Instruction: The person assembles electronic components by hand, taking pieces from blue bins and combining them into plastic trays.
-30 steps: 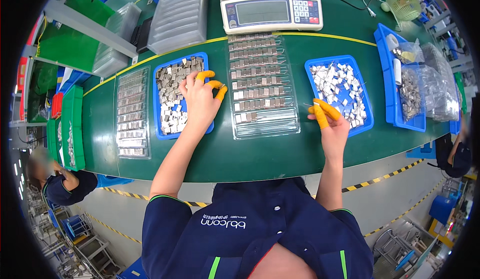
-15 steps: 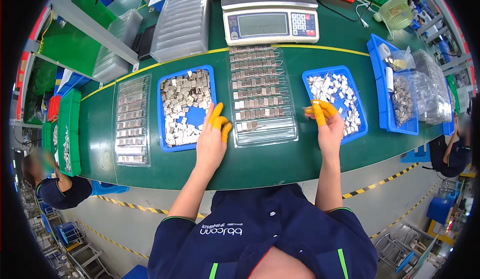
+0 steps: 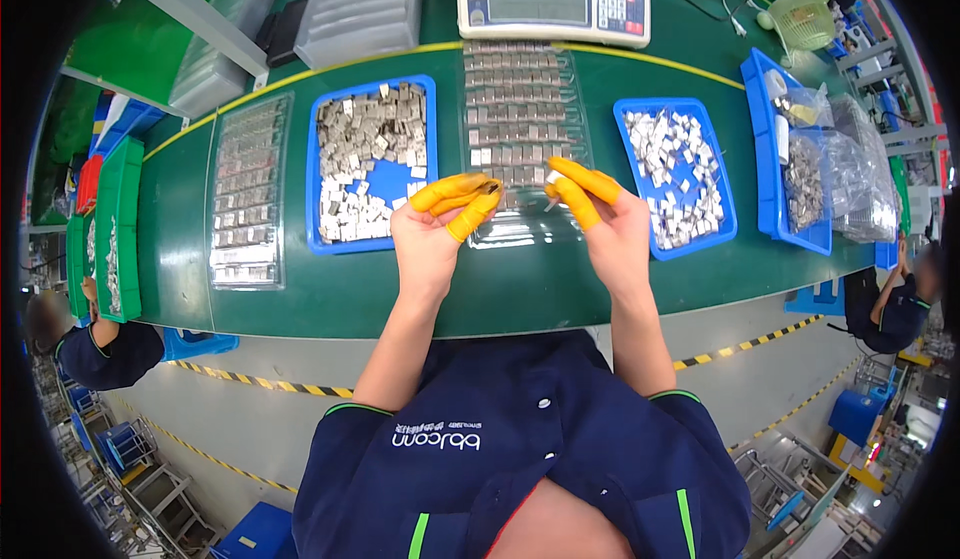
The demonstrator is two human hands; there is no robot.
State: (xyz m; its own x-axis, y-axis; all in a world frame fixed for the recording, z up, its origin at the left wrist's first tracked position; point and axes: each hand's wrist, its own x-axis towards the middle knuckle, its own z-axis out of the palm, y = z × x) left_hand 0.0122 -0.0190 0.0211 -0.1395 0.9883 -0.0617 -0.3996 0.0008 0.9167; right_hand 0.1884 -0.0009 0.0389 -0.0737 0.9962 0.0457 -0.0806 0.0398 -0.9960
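Note:
My left hand [image 3: 425,244], in yellow finger cots, pinches a small metal piece [image 3: 492,188] between thumb and fingertips. Facing it, my right hand [image 3: 615,234], also in yellow finger cots, pinches a small white piece [image 3: 552,178] with a thin end sticking out below. A short gap separates the two pieces. Both hands hover over the near end of a clear plastic tray [image 3: 520,227] with rows of small metal parts. Left of it, a blue tray [image 3: 432,129] holds loose silvery metal pieces. To the right, another blue tray [image 3: 727,194] contains small white pieces.
A digital scale [image 3: 550,4] stands behind the clear tray. Another filled clear tray [image 3: 250,194] lies at left, near green bins [image 3: 122,219]. A blue bin [image 3: 770,199] with bagged parts sits at right. Co-workers sit at both far sides.
Both hands have come together over the clear tray. My left hand has left the metal-piece tray with a piece; my right has moved inward from the white-piece tray. The view has shifted.

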